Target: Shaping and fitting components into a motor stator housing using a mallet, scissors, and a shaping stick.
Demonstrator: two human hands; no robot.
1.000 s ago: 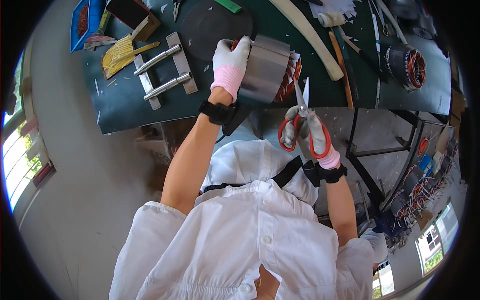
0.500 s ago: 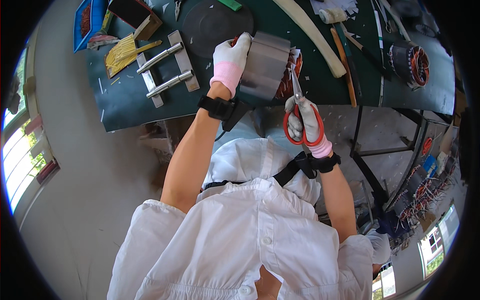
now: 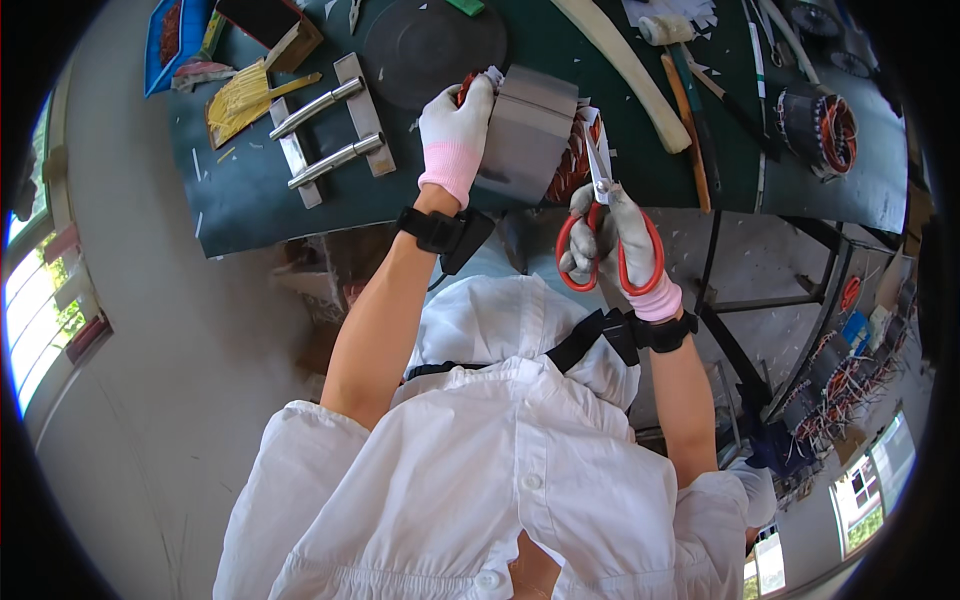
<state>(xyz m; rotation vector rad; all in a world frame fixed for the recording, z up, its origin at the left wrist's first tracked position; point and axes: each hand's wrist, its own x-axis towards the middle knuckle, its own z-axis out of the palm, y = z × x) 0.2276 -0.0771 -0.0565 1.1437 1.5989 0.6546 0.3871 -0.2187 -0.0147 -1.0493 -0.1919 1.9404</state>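
Note:
A grey cylindrical motor stator (image 3: pixel 530 125) lies on its side at the table's near edge. Red-brown windings (image 3: pixel 568 172) and white insulating paper show at its right end. My left hand (image 3: pixel 457 128), in a white glove with a pink cuff, grips the stator's left end, its fingertips partly hidden by the windings there. In my gloved right hand (image 3: pixel 612 238) are red-handled scissors (image 3: pixel 600 180), fingers through the loops. Their blades point away from me and reach the windings and paper at the right end; whether they touch the paper I cannot tell.
On the dark green table (image 3: pixel 240 225) are a metal frame with two bars (image 3: pixel 325 165), a round dark disc (image 3: pixel 435 50), yellow strips (image 3: pixel 237 105) and a blue tray (image 3: pixel 165 60). To the right lie a pale curved bar (image 3: pixel 630 70), stick-like tools (image 3: pixel 690 140) and another stator (image 3: pixel 815 130).
The scissor handles have spread wider apart in my right hand, which has shifted slightly toward me. My left hand has moved slightly left and toward me, still on the stator.

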